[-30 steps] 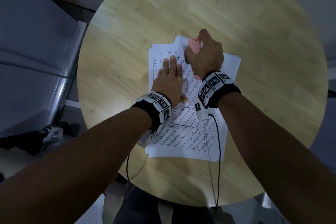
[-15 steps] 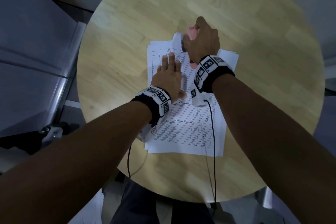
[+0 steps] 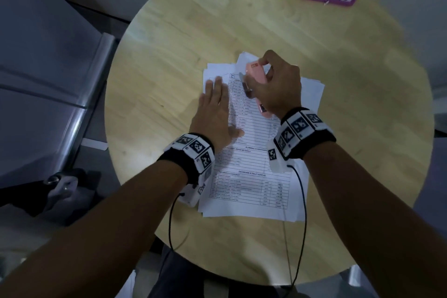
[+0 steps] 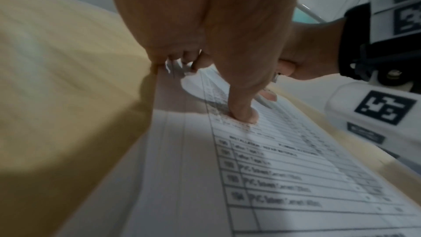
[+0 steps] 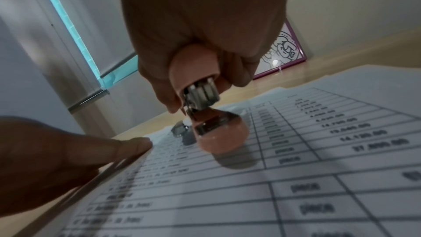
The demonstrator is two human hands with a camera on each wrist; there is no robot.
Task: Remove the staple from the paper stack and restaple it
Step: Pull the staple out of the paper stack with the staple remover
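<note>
Left hand [image 3: 214, 113] lies flat, fingers straight, pressing the paper stack [image 3: 251, 164] on the round wooden surface [image 3: 338, 128]. Just beside it, right hand [image 3: 278, 87] grips a pink stapler [image 3: 256, 75] above the stack's far corner.

The paper stack [image 3: 251, 164] is a sheaf of white sheets printed with black-ruled tables, lying flat on the bench, its sheets slightly fanned so that edges show at the far corners. The stapler [image 3: 256, 74] is small and salmon-pink with bright metal works inside; it sits in the grip of the right hand [image 3: 278, 87], tilted over the stack's far part, its rounded rear end [image 5: 222, 140] hanging just below the grip, above the printed sheet.
</note>
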